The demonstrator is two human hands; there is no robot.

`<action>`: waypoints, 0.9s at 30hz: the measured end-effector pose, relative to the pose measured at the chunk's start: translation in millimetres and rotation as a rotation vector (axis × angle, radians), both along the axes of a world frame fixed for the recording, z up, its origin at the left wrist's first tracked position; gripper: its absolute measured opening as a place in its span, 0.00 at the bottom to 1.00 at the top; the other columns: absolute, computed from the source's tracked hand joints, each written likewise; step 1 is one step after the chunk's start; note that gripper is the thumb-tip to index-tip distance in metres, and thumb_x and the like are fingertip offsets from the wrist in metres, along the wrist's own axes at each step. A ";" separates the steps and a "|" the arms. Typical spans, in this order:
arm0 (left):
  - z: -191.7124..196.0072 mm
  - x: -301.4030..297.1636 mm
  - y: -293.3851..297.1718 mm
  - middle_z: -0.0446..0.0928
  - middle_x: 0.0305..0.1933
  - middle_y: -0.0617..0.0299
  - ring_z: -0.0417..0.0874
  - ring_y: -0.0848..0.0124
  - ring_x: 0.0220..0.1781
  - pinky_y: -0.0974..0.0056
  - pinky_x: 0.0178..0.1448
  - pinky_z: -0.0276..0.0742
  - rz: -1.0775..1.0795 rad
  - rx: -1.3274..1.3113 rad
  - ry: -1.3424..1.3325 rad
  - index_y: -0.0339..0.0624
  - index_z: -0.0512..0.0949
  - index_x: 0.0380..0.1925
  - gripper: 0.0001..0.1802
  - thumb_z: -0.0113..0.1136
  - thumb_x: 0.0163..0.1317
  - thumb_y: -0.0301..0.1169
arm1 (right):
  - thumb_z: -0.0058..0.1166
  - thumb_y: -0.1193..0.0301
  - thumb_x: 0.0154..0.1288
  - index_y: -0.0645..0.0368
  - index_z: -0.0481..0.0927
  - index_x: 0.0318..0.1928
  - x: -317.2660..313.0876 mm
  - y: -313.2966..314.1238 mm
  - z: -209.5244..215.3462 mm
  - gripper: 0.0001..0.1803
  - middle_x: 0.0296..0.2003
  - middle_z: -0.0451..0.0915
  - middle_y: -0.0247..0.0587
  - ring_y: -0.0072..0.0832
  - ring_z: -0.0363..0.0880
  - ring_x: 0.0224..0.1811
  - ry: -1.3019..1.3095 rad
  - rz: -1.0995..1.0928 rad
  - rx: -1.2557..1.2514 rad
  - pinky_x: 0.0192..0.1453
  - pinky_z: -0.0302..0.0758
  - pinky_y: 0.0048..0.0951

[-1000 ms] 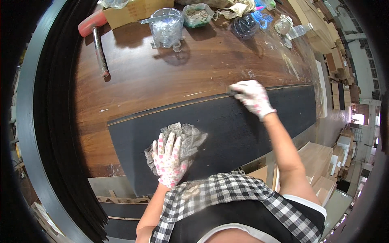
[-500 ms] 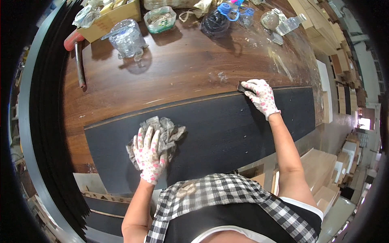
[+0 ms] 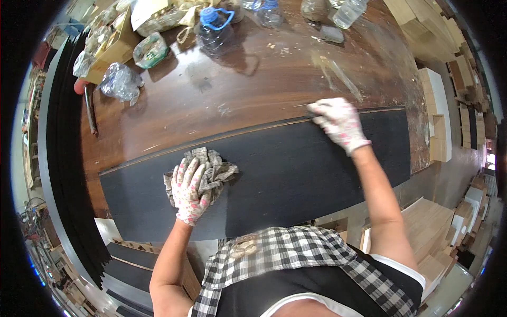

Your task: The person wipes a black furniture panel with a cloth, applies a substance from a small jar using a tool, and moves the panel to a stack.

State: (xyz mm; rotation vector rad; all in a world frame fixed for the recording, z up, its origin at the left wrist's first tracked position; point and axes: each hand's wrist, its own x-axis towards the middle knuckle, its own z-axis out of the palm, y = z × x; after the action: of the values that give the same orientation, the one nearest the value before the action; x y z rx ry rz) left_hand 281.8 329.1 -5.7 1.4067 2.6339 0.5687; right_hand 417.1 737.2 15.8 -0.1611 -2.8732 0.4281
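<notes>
Item: left hand [image 3: 189, 191], in a white glove with pink print, lay flat with fingers spread, pressed down on a crumpled grey rag [image 3: 207, 171]. The rag rested on a long black board [image 3: 285, 174] lying across the near part of the brown wooden surface [image 3: 211, 100]. Item: right hand [image 3: 338, 120], gloved alike, fingers curled together over the board's far edge, gripping it. Beyond, on the surface: a crumpled clear plastic bag [image 3: 120, 83], a red-handled tool [image 3: 87, 100], a blue-capped plastic bottle [image 3: 214, 31], a cardboard box [image 3: 113, 45].
</notes>
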 end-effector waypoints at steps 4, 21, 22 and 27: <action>-3.7 -2.3 -1.8 0.71 0.64 0.52 0.64 0.47 0.70 0.43 0.74 0.52 -0.005 0.014 0.059 0.44 0.74 0.57 0.34 0.57 0.43 0.32 | 0.62 0.68 0.53 0.43 0.83 0.42 -35.2 -56.5 -18.0 0.13 0.40 0.82 0.31 0.36 0.80 0.38 -0.035 0.179 -0.056 0.44 0.78 0.37; -6.6 4.3 -1.8 0.70 0.65 0.51 0.64 0.47 0.70 0.44 0.74 0.52 -0.001 -0.054 0.168 0.42 0.74 0.57 0.26 0.50 0.62 0.42 | 0.59 0.63 0.56 0.47 0.84 0.44 69.4 80.3 -8.4 0.14 0.40 0.82 0.35 0.34 0.78 0.44 -0.273 -0.379 0.119 0.50 0.76 0.36; -9.5 4.1 -4.9 0.70 0.65 0.50 0.64 0.47 0.70 0.44 0.73 0.52 0.025 -0.106 0.168 0.42 0.74 0.57 0.27 0.48 0.63 0.45 | 0.58 0.63 0.57 0.47 0.84 0.44 82.4 109.6 -6.6 0.14 0.41 0.82 0.36 0.35 0.78 0.44 -0.416 -0.479 0.169 0.51 0.76 0.36; -14.7 0.6 -2.7 0.69 0.66 0.50 0.63 0.47 0.70 0.45 0.73 0.53 0.009 -0.117 0.204 0.43 0.73 0.58 0.27 0.48 0.63 0.45 | 0.53 0.59 0.63 0.43 0.82 0.49 172.4 248.9 -19.3 0.15 0.44 0.80 0.43 0.41 0.76 0.52 -0.312 -0.935 0.215 0.56 0.73 0.40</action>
State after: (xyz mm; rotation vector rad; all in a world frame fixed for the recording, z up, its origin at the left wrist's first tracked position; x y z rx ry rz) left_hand 282.4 326.5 -20.4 1.4911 2.7771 0.2794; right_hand 589.5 986.1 -3.5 -1.5365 -2.6782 -0.1031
